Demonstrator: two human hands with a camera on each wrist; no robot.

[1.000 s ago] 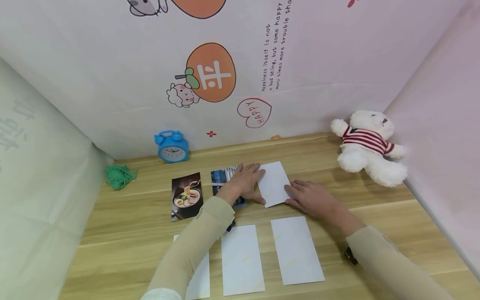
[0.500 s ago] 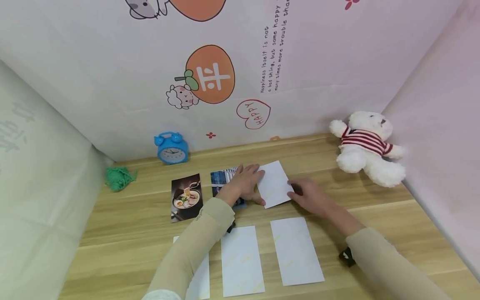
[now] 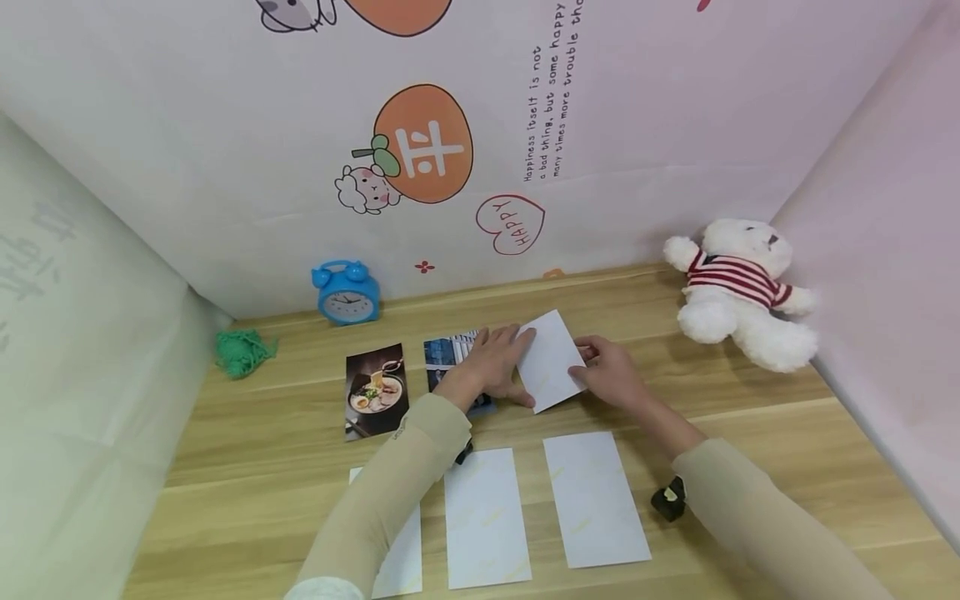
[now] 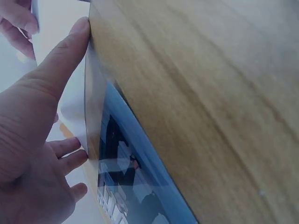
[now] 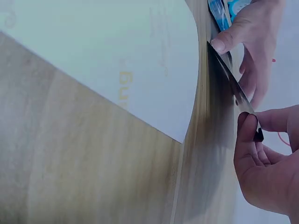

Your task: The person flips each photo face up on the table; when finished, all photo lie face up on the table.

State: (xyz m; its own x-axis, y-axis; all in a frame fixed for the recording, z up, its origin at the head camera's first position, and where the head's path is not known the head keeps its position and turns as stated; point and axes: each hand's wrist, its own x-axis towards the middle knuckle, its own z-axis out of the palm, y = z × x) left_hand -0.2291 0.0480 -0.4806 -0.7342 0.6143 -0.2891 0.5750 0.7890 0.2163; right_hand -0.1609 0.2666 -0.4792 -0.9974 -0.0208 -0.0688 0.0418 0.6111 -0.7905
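Observation:
A photo card (image 3: 551, 367) lies white back up between my two hands, its right side raised off the table. The right wrist view shows it nearly edge-on, with a dark underside. My right hand (image 3: 613, 373) pinches its right edge between thumb and fingers. On the left edge, my left hand (image 3: 495, 364) rests with spread, fairly straight fingers, the thumb (image 4: 63, 56) at the near corner. Partly covered by that hand is a bluish city photo (image 3: 442, 354). A photo of a noodle bowl (image 3: 375, 392) lies face up further left.
Nearer the body lie three white-backed cards, a right one (image 3: 596, 500), a middle one (image 3: 486, 517) and a left one (image 3: 401, 550) partly under the left sleeve. Along the back stand a blue alarm clock (image 3: 347, 293), green yarn (image 3: 242, 352) and a white teddy bear (image 3: 738, 292).
My right hand has gone from resting beside the card to pinching its right edge, and that side has risen and turned slightly. The left hand has stayed in place.

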